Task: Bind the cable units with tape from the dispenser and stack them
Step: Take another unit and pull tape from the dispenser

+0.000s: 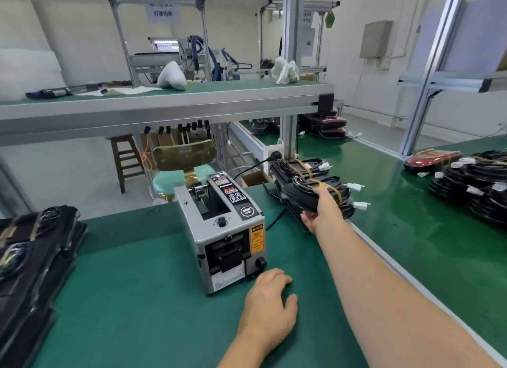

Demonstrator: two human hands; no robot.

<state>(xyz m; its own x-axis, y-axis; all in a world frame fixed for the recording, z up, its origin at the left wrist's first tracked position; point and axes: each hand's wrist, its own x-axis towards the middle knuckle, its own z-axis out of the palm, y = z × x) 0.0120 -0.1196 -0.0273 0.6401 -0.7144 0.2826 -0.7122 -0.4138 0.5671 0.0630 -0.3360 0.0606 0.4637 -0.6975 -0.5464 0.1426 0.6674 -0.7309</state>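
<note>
Cable units (pixel 332 182): tape-bound, stacked right of the tape dispenser (pixel 222 230).
Right hand (pixel 321 208): grips the stack's near edge.
Left hand (pixel 270 301): relaxed on the table (pixel 137 285), holding nothing.
Progress: several done; the left pile (pixel 35 258) probably remains.

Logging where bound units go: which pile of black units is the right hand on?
The middle pile, just right of the tape dispenser; the right hand grips its near edge. The left pile and right pile lie untouched.
</note>
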